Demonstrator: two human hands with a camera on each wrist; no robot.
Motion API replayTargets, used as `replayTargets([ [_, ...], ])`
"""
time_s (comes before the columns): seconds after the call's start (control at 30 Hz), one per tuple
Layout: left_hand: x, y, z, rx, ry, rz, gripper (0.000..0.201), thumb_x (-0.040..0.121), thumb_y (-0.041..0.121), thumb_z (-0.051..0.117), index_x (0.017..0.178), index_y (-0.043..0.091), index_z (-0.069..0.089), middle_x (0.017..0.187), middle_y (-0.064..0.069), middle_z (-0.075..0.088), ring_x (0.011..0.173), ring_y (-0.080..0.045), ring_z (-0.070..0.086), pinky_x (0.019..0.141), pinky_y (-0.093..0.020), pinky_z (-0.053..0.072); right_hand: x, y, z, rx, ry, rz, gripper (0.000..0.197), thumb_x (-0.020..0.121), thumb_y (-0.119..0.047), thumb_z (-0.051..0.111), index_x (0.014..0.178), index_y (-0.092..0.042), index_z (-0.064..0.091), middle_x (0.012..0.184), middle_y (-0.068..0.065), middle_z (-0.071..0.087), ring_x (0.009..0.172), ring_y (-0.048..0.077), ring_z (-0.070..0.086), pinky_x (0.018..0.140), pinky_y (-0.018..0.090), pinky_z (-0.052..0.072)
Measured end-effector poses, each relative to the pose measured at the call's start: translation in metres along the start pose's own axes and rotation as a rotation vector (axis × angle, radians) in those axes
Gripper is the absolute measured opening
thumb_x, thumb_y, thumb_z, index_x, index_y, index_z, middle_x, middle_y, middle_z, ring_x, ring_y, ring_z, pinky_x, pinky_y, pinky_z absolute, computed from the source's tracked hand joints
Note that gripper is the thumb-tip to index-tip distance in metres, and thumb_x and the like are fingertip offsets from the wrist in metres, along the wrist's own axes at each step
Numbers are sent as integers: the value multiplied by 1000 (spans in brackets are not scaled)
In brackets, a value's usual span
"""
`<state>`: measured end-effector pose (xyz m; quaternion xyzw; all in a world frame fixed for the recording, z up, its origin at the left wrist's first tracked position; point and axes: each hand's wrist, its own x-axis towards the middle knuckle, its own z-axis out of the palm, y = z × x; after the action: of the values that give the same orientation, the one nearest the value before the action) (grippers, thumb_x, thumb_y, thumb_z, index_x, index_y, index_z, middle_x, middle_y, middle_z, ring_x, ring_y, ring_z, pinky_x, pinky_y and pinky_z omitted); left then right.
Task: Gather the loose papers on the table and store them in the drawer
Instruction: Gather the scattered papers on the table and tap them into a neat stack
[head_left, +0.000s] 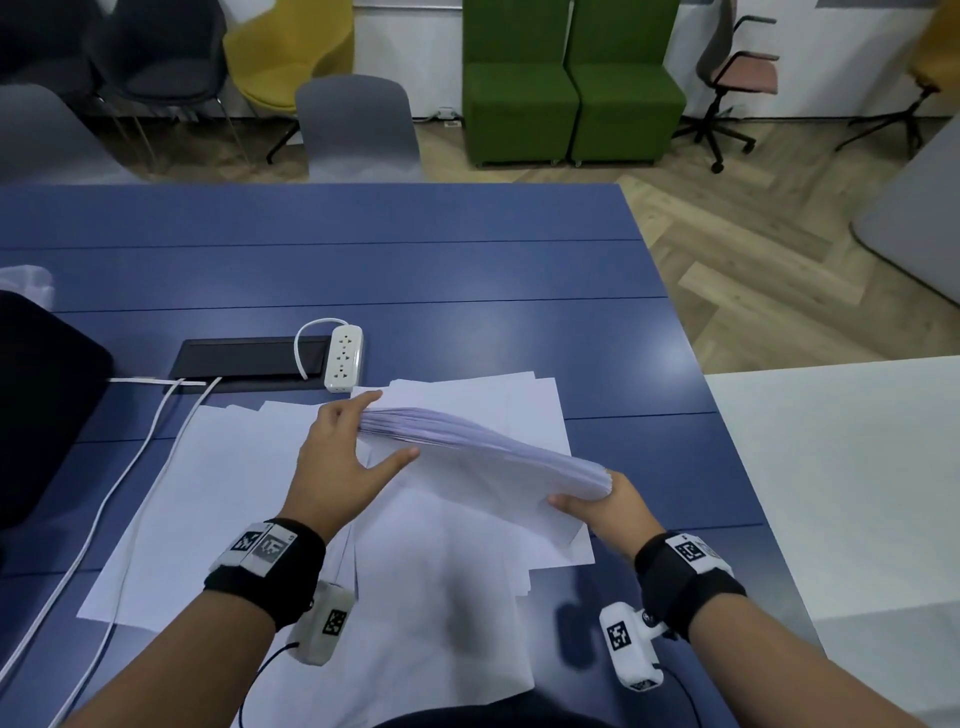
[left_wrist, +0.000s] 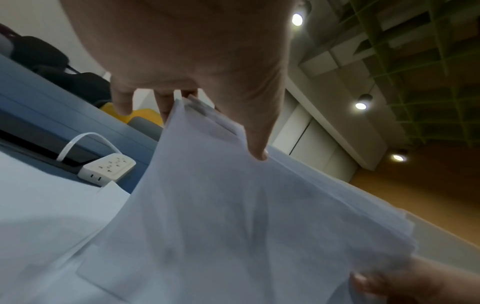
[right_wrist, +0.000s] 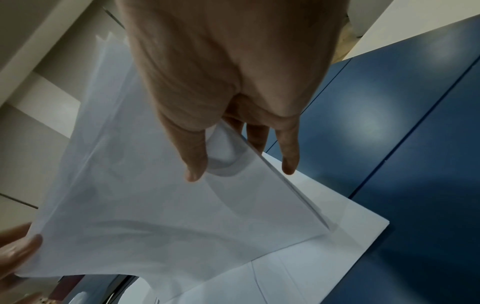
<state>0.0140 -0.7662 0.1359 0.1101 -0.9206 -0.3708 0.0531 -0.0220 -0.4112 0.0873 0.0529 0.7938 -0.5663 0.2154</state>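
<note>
A thick stack of white papers (head_left: 483, 452) is lifted above the blue table (head_left: 363, 270), sagging between my two hands. My left hand (head_left: 353, 441) holds its far left end, thumb under and fingers over the edge. My right hand (head_left: 602, 501) pinches the near right end, thumb on the sheets. In the left wrist view the stack (left_wrist: 246, 216) runs from my left hand (left_wrist: 207, 115) down to the right hand's fingers. The right wrist view shows the stack (right_wrist: 168, 205) under my right hand's thumb (right_wrist: 192, 160). More loose sheets (head_left: 218, 493) lie spread flat on the table beneath. No drawer is in view.
A white power strip (head_left: 343, 358) and a black cable hatch (head_left: 244, 358) lie just beyond the sheets. White cables (head_left: 130, 467) cross the left sheets. A dark bag (head_left: 36, 405) sits at the left edge. A white table (head_left: 841, 478) adjoins on the right. Chairs stand beyond.
</note>
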Motion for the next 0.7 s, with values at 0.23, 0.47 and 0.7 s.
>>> replayTargets([
  [0.23,2,5,5,402,-55,77,80,70,96,59,128,41,59,147,3,43,145,-28,36,126,-67,15,-8,3,-1,-29,-59,-58,19,84,-19,88,82,-18,69,71,-7,60,68,12,53,66,26,42],
  [0.47,-19,44,47,577,-152,551,94,90,77,55,163,20,37,172,-3,34,164,-29,19,128,-68,12,-8,8,3,-56,-46,-57,27,77,-38,87,93,-18,77,93,15,75,81,18,67,78,38,51],
  [0.7,-15,67,72,655,-264,566,104,87,79,54,168,20,24,173,-5,33,164,-29,20,126,-71,12,-13,13,0,-40,24,10,13,86,-19,85,95,-13,77,96,10,81,86,23,76,81,39,60],
])
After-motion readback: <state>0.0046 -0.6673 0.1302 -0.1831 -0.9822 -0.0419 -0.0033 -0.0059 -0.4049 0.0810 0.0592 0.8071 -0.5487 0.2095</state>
